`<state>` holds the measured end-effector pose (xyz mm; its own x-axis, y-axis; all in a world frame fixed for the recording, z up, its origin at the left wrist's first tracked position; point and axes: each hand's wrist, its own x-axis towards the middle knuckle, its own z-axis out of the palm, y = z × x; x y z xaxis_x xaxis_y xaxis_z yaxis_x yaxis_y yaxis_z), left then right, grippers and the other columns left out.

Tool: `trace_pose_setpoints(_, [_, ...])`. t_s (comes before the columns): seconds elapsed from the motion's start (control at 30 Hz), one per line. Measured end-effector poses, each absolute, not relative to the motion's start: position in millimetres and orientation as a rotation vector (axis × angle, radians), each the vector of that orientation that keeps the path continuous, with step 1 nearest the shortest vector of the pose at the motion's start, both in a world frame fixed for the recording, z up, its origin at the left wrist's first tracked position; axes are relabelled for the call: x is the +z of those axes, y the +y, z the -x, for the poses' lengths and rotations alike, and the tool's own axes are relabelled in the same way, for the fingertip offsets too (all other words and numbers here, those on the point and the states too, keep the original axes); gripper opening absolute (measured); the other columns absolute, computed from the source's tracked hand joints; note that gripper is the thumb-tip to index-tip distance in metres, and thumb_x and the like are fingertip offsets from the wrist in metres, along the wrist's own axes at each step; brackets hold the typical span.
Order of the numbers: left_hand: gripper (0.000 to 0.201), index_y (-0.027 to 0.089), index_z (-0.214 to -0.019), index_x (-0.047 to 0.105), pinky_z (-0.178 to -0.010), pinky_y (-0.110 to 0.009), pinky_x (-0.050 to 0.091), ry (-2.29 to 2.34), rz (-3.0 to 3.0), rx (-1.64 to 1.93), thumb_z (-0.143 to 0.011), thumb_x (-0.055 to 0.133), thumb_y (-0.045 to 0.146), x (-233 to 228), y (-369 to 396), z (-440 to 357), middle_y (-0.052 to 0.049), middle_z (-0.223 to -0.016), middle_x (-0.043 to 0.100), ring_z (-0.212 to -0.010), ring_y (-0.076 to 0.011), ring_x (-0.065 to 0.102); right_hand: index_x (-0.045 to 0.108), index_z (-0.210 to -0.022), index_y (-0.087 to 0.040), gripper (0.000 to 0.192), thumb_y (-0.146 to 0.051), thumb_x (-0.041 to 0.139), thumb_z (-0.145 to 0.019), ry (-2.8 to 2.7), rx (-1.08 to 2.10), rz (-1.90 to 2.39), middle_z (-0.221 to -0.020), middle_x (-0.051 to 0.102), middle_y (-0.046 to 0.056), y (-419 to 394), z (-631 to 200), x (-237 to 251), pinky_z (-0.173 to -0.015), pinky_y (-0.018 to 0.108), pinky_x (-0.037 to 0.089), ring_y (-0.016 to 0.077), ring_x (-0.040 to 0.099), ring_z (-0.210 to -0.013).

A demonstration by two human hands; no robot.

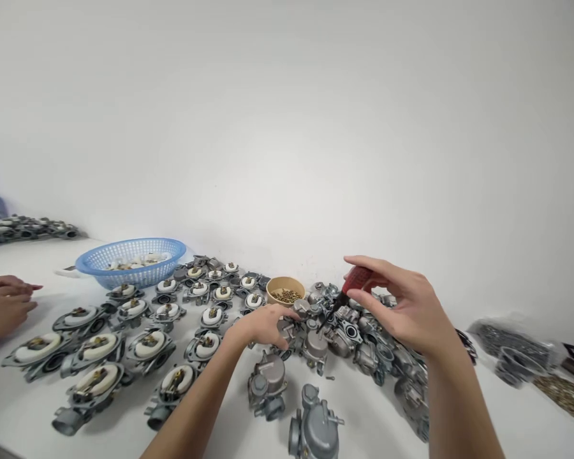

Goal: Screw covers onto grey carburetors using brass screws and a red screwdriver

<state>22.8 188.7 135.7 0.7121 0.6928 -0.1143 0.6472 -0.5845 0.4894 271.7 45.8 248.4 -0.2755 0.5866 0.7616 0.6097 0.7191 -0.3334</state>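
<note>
grey carburetor bodies [314,426] lie nearest; left hand [263,325] pins one stiff, heavy-looking carburetor [300,310] by its top, right hand [404,306] pinches a red-handled screwdriver [351,285]

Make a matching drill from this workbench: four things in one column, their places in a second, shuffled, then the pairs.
Things:
1. blue plastic mesh basket
2. small tan bowl of brass screws
3. red-handled screwdriver
4. clear plastic bag of dark parts

Places:
A. in the right hand
B. far right on the table
C. back left, behind the rows of open carburetors
D. just beyond the left hand

Pairs: 1-C, 2-D, 3-A, 4-B
</note>
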Motion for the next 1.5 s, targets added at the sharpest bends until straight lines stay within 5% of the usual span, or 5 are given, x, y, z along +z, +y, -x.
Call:
trace_pose_setpoints(0.67, [0.068, 0.032, -0.138, 0.066, -0.110, -0.044, 0.049, 1.031, -2.453, 0.244, -0.073, 0.084, 0.040, 128.0, 193.1, -23.5, -0.005, -0.151, 0.061, -0.135, -0.0371, 0.056, 0.069, -0.128, -0.025, 0.033, -0.022, 0.065, -0.096, -2.094, 0.045, 0.942, -0.099, 0.078, 0.003, 113.9, -244.5, 196.5, -0.073, 0.033, 0.058, 0.0149, 0.066, -0.075])
trace_pose_setpoints(1.5, [0.069, 0.034, -0.137, 0.065, -0.114, -0.047, 0.047, 1.017, -2.449, 0.234, -0.072, 0.086, 0.040, 125.4, 194.6, -22.4, -0.004, -0.152, 0.060, -0.137, -0.0349, 0.056, 0.065, -0.140, -0.033, 0.042, -0.026, 0.063, -0.099, -2.080, 0.165, 0.939, -0.110, 0.077, 0.005, 122.7, -245.9, 186.0, -0.076, 0.040, 0.062, 0.0198, 0.068, -0.083])
